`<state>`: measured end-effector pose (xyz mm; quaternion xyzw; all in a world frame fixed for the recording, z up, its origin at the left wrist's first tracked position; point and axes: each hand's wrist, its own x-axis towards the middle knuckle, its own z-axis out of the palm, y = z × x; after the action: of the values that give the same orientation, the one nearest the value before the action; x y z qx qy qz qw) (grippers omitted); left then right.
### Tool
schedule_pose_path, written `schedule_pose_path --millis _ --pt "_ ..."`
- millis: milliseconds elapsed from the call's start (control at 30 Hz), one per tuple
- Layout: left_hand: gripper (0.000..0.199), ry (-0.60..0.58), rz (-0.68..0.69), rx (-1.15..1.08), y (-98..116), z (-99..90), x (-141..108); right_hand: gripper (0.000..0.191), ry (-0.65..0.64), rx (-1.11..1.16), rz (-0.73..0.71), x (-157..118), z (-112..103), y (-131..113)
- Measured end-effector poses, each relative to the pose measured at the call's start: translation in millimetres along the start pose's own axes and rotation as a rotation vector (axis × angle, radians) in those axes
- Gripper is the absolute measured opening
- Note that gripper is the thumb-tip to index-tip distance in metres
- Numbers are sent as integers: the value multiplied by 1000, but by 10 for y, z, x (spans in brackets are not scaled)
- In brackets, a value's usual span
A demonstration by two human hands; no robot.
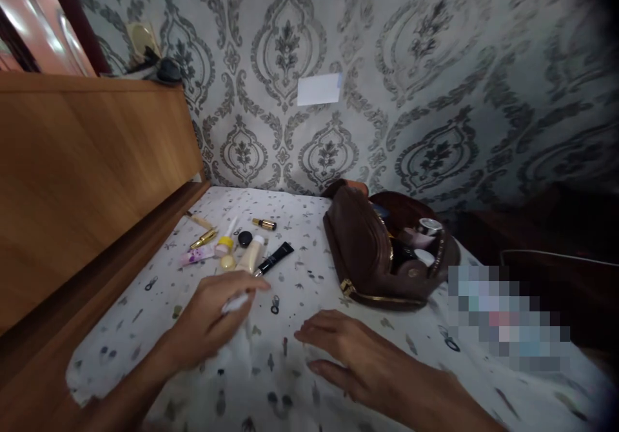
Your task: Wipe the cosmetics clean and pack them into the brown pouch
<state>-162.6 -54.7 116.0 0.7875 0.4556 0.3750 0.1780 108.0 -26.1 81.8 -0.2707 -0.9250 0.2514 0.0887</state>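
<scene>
My left hand (215, 316) is closed around a small white item (235, 302), mostly hidden by the fingers and blurred, so its kind does not show. Just beyond it on the patterned white sheet (290, 380) lie a cream-coloured tube with a white cap (251, 255) and a black tube (275, 258). My right hand (343, 342), fingers stretched forward and holding nothing, is low over the sheet. Beyond it stands an unzipped brown cosmetic bag (360, 251) with several containers inside, among them a silver-lidded jar (429, 226).
Left of the tubes lie a purple-patterned tube (197, 254), a yellow-banded bottle (224, 245), a round black item (245, 238), a gold tube (204, 238) and a black-and-gold tube (265, 224). A wooden panel (97, 180) borders the left; a patterned wall (285, 135) rises behind.
</scene>
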Motion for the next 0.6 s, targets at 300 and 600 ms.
schedule_pose_path --millis 300,600 --pt "31 211 -461 432 -1321 -88 9 34 -74 221 103 306 481 -84" --pt "36 313 -630 605 -1777 -491 105 29 110 403 128 449 859 -56"
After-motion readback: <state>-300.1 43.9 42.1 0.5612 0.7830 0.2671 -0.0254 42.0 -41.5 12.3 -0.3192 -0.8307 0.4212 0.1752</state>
